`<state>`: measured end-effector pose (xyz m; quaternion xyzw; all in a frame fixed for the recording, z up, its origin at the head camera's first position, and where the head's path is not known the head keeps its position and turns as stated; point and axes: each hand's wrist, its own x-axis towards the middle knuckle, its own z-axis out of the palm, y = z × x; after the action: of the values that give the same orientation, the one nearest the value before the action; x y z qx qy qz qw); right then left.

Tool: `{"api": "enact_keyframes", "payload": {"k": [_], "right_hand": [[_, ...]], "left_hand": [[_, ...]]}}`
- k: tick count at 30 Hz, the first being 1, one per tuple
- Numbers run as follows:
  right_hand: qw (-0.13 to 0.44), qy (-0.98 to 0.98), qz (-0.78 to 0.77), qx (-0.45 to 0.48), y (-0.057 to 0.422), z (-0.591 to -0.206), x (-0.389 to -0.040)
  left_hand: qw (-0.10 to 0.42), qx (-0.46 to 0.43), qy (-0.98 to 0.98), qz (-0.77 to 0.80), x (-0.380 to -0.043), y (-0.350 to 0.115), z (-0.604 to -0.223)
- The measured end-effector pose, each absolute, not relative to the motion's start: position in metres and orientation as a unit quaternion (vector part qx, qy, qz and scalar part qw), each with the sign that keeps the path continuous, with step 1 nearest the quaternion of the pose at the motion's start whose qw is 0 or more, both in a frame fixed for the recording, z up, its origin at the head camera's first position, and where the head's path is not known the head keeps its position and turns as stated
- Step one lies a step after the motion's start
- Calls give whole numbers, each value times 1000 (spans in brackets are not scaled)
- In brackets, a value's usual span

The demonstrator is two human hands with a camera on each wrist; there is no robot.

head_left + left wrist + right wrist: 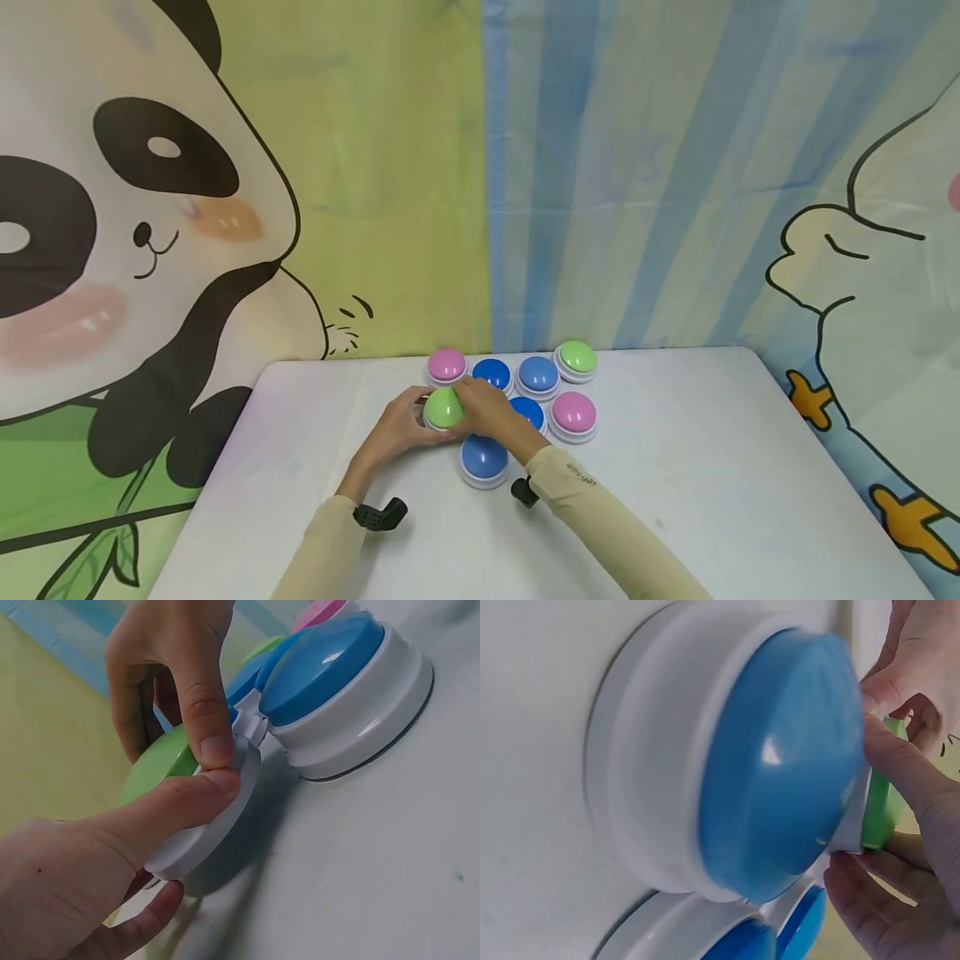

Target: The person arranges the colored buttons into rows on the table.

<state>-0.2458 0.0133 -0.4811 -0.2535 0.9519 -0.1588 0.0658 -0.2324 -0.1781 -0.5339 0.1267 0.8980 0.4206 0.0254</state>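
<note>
Both hands hold one green-domed push button [442,407] with a white base. The left hand [396,430] grips it from the left, thumb along the near side of the white rim. From the other side the right hand [487,408] pinches it, and in the left wrist view the two thumb tips meet at the rim. That view shows the button tilted, its base lifted off the table with a shadow below. Right beside it stands a blue button [484,457], large in the right wrist view.
Behind and to the right stand more blue buttons [538,373], a pink button [573,412], another pink button [446,364] and a second green button [578,356]. They sit near the back edge of the white table [675,483], against a printed cloth backdrop [405,183].
</note>
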Motion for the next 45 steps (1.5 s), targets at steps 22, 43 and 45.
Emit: {"api": "enact_keyframes", "payload": {"k": [22,43,45], "right_hand": [[4,932,-137,-335,-25,-453,-198],[-35,942,-129,-309,-35,-492,-131],[-34,944,-126,-303,-34,-498,-129]], "left_hand": [[-18,170,897,408,-175,-231,-496],[-38,245,906,343,-126,-237,-527],[-21,239,910,338,-125,-236,-530]]}}
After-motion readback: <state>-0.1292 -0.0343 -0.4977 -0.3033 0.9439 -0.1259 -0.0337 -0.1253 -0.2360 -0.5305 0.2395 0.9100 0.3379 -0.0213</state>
